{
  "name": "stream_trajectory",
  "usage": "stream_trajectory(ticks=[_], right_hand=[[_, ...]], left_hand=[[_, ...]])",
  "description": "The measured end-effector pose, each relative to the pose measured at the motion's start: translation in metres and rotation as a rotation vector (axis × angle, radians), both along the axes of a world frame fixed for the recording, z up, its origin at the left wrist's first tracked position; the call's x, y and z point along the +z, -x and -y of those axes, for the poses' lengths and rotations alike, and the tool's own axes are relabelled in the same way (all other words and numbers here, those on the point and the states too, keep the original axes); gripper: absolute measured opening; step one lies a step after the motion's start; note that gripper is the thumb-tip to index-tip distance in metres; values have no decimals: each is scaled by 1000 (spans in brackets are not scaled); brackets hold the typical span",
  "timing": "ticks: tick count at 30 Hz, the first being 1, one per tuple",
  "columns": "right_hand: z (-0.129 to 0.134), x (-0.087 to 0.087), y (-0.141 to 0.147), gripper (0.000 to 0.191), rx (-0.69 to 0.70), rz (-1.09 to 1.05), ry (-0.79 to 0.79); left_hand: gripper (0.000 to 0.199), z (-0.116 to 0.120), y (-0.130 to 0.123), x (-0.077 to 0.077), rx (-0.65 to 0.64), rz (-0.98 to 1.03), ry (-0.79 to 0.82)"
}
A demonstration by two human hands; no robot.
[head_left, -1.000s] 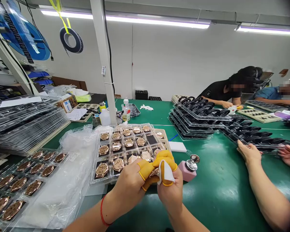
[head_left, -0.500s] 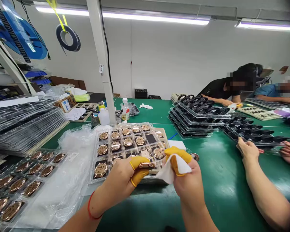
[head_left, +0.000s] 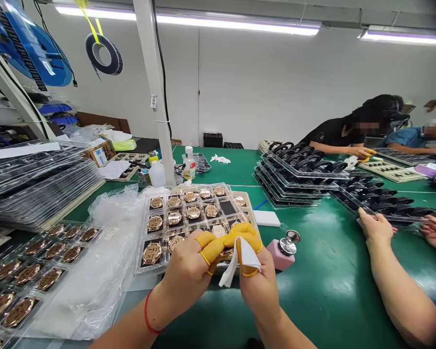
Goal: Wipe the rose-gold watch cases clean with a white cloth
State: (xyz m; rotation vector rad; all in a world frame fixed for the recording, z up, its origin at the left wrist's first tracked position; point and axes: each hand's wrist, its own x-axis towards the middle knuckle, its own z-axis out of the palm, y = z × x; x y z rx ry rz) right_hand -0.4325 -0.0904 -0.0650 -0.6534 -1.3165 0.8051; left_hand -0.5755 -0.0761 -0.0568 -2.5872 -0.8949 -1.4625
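Yellow finger cots cover fingertips on both my hands. My left hand (head_left: 194, 257) is closed around a rose-gold watch case (head_left: 225, 251), mostly hidden behind the fingers. Pressed up against it, my right hand (head_left: 256, 271) grips a white cloth (head_left: 233, 266), whose loose end hangs down between the hands. Just beyond lies a clear compartment tray (head_left: 141, 252) with several rose-gold watch cases on black pads; one compartment toward its right shows only the black pad. A pink bottle (head_left: 281, 257) with a metal pump top stands right of my right hand.
On the left are another tray of watch cases (head_left: 54, 250), plastic wrap (head_left: 90, 276) and a tall tray stack (head_left: 47, 189). A white post (head_left: 160, 121) rises behind the work. Stacked trays of black straps (head_left: 298, 169) stand right, where a co-worker's hands (head_left: 378, 228) hold another tray.
My hands have come together; the right one moved left, bringing the cloth to the watch case. The pink bottle, previously mostly hidden by my right hand, now shows.
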Motion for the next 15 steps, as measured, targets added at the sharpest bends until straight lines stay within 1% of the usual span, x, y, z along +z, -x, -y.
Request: stream_trajectory(ticks=[2, 4, 6, 7, 9, 11, 13, 15], right_hand=[[-3, 0, 2, 16, 55, -66, 122], [-9, 2, 0, 14, 121, -100, 287], [-15, 4, -4, 18, 221, -138, 434], [-18, 5, -6, 19, 280, -151, 482], [-21, 7, -12, 20, 382, -146, 500], [-19, 11, -18, 20, 436, -84, 462], [-13, 16, -22, 26, 406, 29, 406], [-7, 20, -24, 33, 351, 146, 360]], left_hand=[[23, -3, 1, 1, 47, -65, -98], [23, -7, 2, 3, 61, -132, -162], [24, -13, 5, 6, 27, -170, -190], [24, -16, 7, 7, -23, -169, -176], [21, -21, 12, 9, -146, -146, -106], [19, -24, 18, 10, -242, -134, -59], [21, -26, 23, 11, -267, -150, -54], [23, -27, 27, 12, -250, -178, -61]])
